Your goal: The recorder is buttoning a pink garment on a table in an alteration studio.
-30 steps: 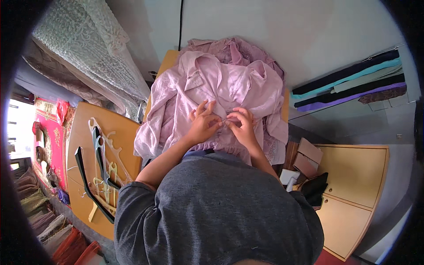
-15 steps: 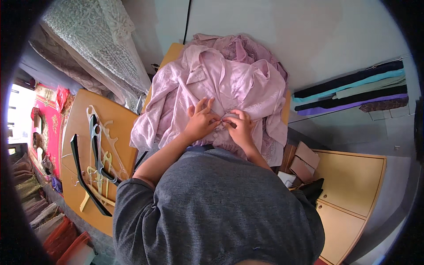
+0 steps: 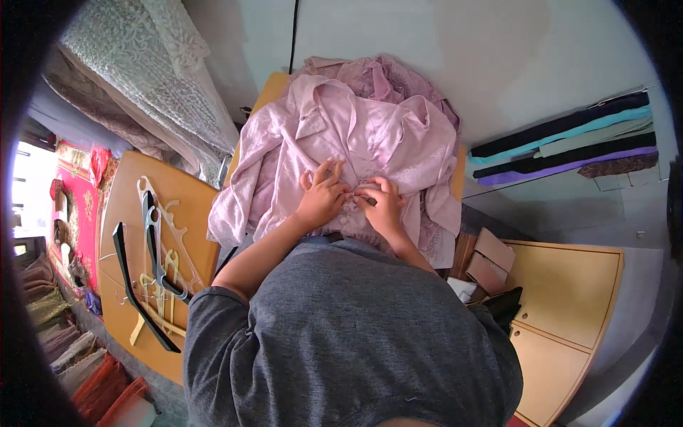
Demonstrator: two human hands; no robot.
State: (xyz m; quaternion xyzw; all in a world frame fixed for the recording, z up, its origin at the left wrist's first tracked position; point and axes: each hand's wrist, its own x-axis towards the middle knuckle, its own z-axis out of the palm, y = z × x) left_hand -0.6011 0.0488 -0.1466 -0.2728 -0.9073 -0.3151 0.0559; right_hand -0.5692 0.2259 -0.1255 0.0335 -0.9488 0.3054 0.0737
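A shiny light-pink blouse point(image 3: 274, 146) with a collar and long sleeves lies spread on a wooden table point(image 3: 276, 87) in front of me. At the middle of its front, both my hands meet. My left hand point(image 3: 324, 197) pinches the front edge between thumb and index finger, its other fingers raised. Close beside it, my right hand point(image 3: 385, 208) pinches the opposite edge at the same spot, fingers curled. Small round buttons seem to run down the front just below the fingertips. Whatever tiny part sits between the fingertips is hidden.
Left of me, a wooden table point(image 3: 128, 178) bears several black, clear and yellowish hangers point(image 3: 142, 285). White lace fabric point(image 3: 153, 57) hangs at the upper left. Folded cloths point(image 3: 562, 139) hang on the right wall. A wooden cabinet point(image 3: 562, 285) and brown boxes point(image 3: 491, 256) stand at the right.
The view has shifted slightly. Both hands stay at the blouse's front, with small finger movements; the right fingertips have drawn slightly back, and a button shows below them.
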